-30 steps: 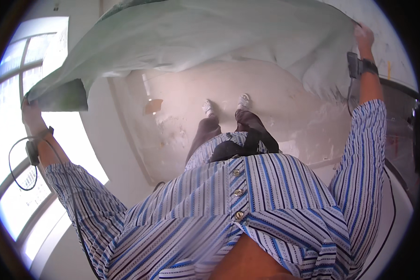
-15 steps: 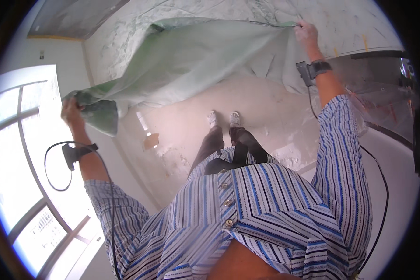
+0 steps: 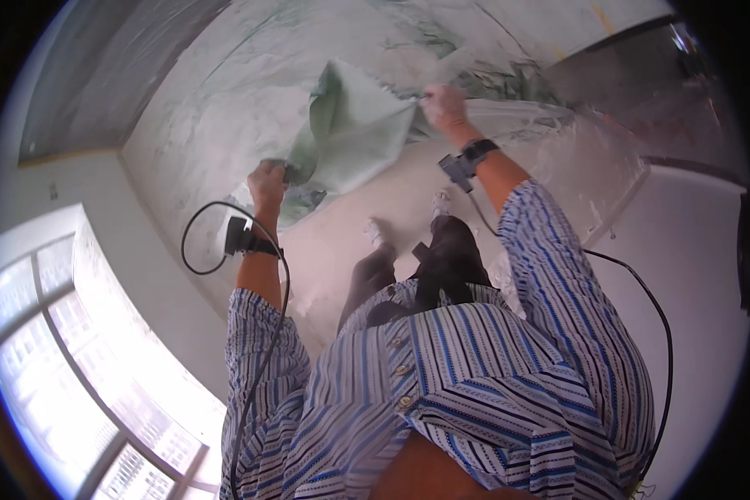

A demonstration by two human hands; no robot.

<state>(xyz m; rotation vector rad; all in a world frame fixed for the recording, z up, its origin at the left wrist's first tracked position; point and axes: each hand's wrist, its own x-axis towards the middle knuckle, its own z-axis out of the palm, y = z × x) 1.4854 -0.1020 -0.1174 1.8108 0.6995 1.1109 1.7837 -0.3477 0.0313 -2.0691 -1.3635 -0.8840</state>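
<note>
A pale green, dusty plastic sheet [image 3: 362, 125] hangs in folds between my two hands in front of me. My left hand [image 3: 267, 179] is closed on its near left edge, where the sheet bunches into a darker fold. With fingers pinched, my right hand [image 3: 444, 108] grips the upper right corner of it. The sheet's lower part droops to the floor just ahead of my shoes. Which parts of it join the plastic lying on the floor, I cannot tell.
More dusty plastic sheeting [image 3: 233, 100] covers the floor ahead, crumpled at the right. A bright window [image 3: 92, 367] stands at the left, and a dark panel [image 3: 100, 83] at the far left. Dark plastic-covered things [image 3: 650, 92] are at the right. Cables run from both wrist straps.
My hands have come closer together, the left moving right and the right moving left. The sheet, stretched wide before, now hangs narrower and folded. My feet have shifted.
</note>
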